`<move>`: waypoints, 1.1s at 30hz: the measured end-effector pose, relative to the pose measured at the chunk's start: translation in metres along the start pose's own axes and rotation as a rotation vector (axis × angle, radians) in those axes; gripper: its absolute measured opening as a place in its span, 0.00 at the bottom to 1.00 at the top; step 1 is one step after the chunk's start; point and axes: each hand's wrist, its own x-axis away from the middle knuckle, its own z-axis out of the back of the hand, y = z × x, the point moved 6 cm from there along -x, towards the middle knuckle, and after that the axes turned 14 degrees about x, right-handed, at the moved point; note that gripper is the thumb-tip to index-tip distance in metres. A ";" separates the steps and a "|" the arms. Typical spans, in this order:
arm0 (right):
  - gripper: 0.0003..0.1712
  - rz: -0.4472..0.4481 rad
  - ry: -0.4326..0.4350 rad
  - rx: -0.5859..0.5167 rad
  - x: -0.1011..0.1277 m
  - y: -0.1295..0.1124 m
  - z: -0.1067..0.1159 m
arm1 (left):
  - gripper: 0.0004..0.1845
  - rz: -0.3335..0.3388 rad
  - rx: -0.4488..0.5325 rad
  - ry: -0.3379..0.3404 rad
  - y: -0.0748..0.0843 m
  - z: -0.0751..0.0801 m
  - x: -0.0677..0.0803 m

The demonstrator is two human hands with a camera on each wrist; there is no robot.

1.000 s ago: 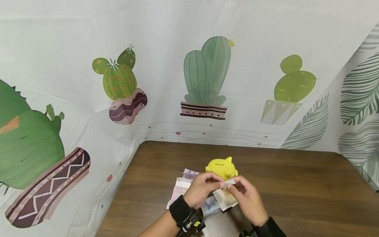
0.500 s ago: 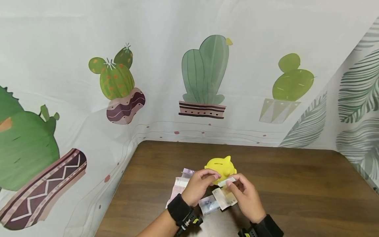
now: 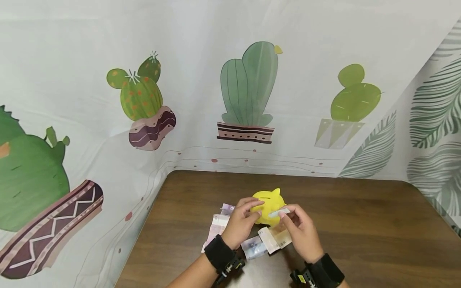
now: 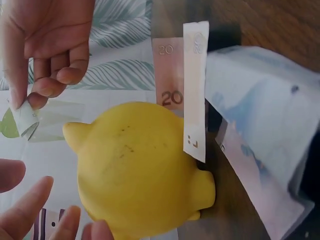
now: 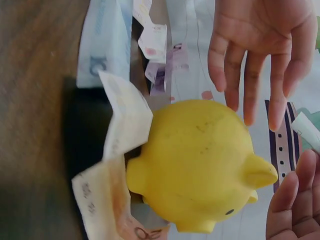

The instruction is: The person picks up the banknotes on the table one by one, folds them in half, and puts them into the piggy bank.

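Observation:
A yellow piggy bank point(image 3: 269, 199) stands on the brown table point(image 3: 360, 224), with its slot on top. My left hand point(image 3: 251, 211) is at its left side with straight fingers point(image 5: 250, 75) over the body; whether they touch it I cannot tell. My right hand point(image 3: 284, 215) pinches a small folded banknote point(image 3: 279, 212) just to the right of the pig, a little below the slot. In the left wrist view the folded banknote point(image 4: 24, 119) hangs from the right hand's fingertips point(image 4: 42, 92) beside the piggy bank point(image 4: 140, 172).
Several loose banknotes lie in front of and left of the pig: a tan note point(image 3: 275, 239), a bluish note point(image 3: 253, 248), a pink note point(image 3: 217, 229) and a purple note point(image 3: 228, 209). A cactus-print cloth point(image 3: 248, 92) backs the table.
My left hand has let go of the folded note and moved up to the pig's left side. My right hand has carried the note up and closer to the pig.

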 end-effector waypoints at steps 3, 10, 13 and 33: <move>0.05 -0.005 -0.004 -0.007 -0.007 0.001 0.001 | 0.18 0.009 -0.016 -0.015 -0.001 0.001 -0.001; 0.07 -0.038 0.031 0.029 -0.026 0.007 -0.001 | 0.21 0.028 -0.069 -0.082 -0.007 -0.001 -0.002; 0.07 -0.056 0.046 0.065 -0.031 0.011 -0.003 | 0.21 0.023 -0.085 -0.093 -0.009 -0.001 -0.002; 0.07 -0.013 0.060 0.186 -0.048 0.016 -0.013 | 0.23 0.032 -0.118 -0.103 -0.008 0.001 -0.002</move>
